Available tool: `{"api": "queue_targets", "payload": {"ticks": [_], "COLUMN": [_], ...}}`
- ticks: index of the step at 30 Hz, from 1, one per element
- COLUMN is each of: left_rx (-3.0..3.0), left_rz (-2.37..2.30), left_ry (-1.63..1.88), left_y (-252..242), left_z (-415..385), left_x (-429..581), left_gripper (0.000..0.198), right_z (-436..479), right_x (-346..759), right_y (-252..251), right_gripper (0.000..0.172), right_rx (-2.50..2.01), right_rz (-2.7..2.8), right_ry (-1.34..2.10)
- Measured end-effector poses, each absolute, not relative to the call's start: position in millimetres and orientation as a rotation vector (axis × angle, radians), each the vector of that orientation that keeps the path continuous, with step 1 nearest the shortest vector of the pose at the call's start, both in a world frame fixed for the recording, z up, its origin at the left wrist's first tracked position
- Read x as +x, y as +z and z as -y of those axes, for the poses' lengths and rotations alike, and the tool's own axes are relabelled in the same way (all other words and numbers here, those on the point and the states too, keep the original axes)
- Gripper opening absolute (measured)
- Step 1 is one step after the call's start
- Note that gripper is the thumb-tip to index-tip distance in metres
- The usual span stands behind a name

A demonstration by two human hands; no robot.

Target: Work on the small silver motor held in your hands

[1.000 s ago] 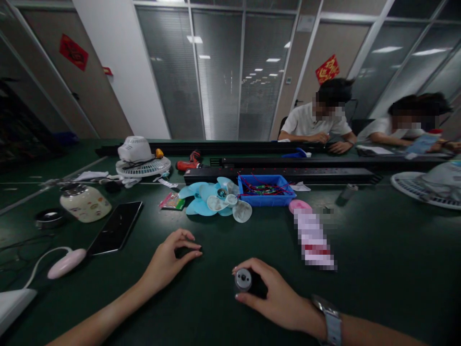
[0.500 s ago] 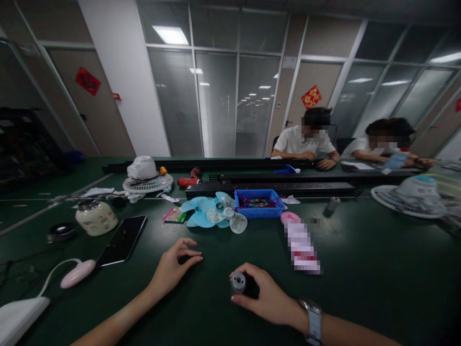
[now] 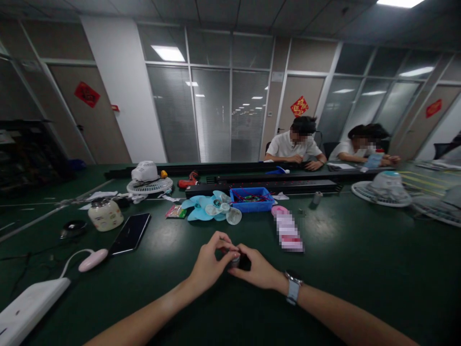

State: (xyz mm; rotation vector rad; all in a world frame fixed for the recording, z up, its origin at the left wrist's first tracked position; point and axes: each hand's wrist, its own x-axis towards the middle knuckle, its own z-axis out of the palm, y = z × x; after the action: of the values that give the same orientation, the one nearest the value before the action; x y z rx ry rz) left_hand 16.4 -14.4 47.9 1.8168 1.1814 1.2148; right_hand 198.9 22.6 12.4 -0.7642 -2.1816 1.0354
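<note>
The right hand [image 3: 262, 268] has its thumb and a finger curled round the sides of a small metal can [image 3: 235, 262]. The left hand [image 3: 209, 262] meets it there, thumb and fingertips close together at the top of the can. Fingers hide a lot, so I can't tell if the left grip pinches something or just touches. The right grip is narrow and snug, maybe to hold the can steady for the left fingers. The can is right in front of the person, on the bench [image 3: 230, 319] or just over it, where both hands can reach it easily.

Past the hands are blue fan blades [image 3: 196, 207], just beside a blue tray [image 3: 252, 207] with wires [image 3: 254, 198] in it. The tray's walls probably stop the wires from sliding about. A phone [image 3: 130, 234] and a round jar [image 3: 106, 215] are off to the left.

The bench is dark green and a bit shiny. Across it sit two people [image 3: 293, 146] in white tops, heads bent. Behind are glass walls [image 3: 212, 115] and red paper signs [image 3: 299, 106].
</note>
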Motion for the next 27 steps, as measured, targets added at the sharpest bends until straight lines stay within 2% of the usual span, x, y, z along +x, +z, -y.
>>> {"api": "queue_targets", "payload": {"ticks": [9,17,27], "left_rx": [1.882,1.764,1.777], "left_rz": [-1.230,-1.080,-1.065], "left_ry": [1.204,1.142,1.165], "left_y": [45.6,44.2,46.1], "left_z": [14.5,6.8,10.5], "left_x": [18.7,11.4,11.4], "left_gripper": [0.022,0.030,0.027], "right_z": [-23.5,-23.4,-24.2], "right_x": [198.8,199.8,200.4], "right_y": [10.6,12.4,12.9], "right_gripper": [0.033,0.033,0.035], "right_rx": [-0.772,-0.774,-0.808], "right_rz": [2.197,2.221,2.269], "right_ry": [1.019,1.027,0.959]}}
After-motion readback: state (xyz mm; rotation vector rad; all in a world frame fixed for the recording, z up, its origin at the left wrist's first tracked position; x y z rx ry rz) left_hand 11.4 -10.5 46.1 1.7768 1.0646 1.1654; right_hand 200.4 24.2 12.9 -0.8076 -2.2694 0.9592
